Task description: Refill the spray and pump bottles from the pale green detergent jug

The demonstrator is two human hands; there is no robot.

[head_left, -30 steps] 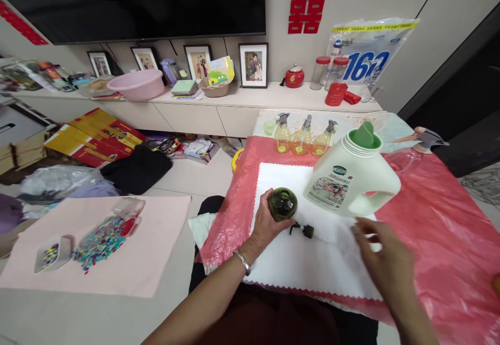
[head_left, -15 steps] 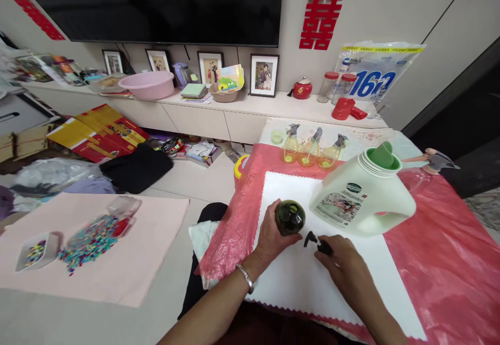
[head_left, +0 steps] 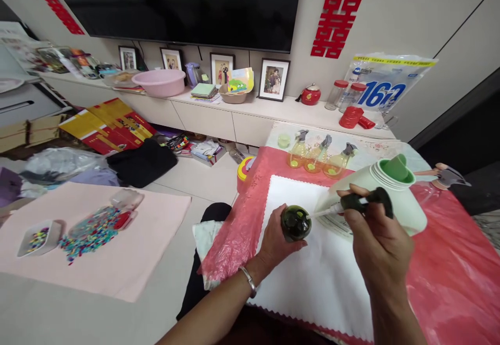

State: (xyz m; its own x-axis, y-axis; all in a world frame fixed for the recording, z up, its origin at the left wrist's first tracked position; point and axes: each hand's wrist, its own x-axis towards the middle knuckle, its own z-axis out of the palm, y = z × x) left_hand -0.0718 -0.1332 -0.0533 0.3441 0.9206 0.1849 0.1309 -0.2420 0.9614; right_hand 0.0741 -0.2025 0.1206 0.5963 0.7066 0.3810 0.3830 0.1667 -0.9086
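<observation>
My left hand [head_left: 273,242] is wrapped round a dark green bottle [head_left: 296,224], seen from above on the white scalloped mat [head_left: 312,293]. In my right hand [head_left: 380,251], thumb and fingers grip a black pump head [head_left: 367,202], tipped sideways. Its pale dip tube [head_left: 326,211] points left, its end at the top of the bottle; whether the end is inside, I cannot tell. Just behind my right hand stands a big pale green jug [head_left: 413,207] with a green scoop-like piece [head_left: 396,168] in its mouth, its label mostly hidden.
Several yellowish spray bottles [head_left: 315,160] and a small green cup [head_left: 284,140] line the table's far side. Another spray bottle [head_left: 433,188] stands behind the jug. Red plastic sheeting [head_left: 461,261] covers the table. To the left, a pink sheet [head_left: 144,246] holds colourful small pieces [head_left: 96,230].
My right hand has risen and moved right, turning the pump head so its tube shows and reaches the bottle. My left hand still holds the bottle. The whole view has shifted slightly.
</observation>
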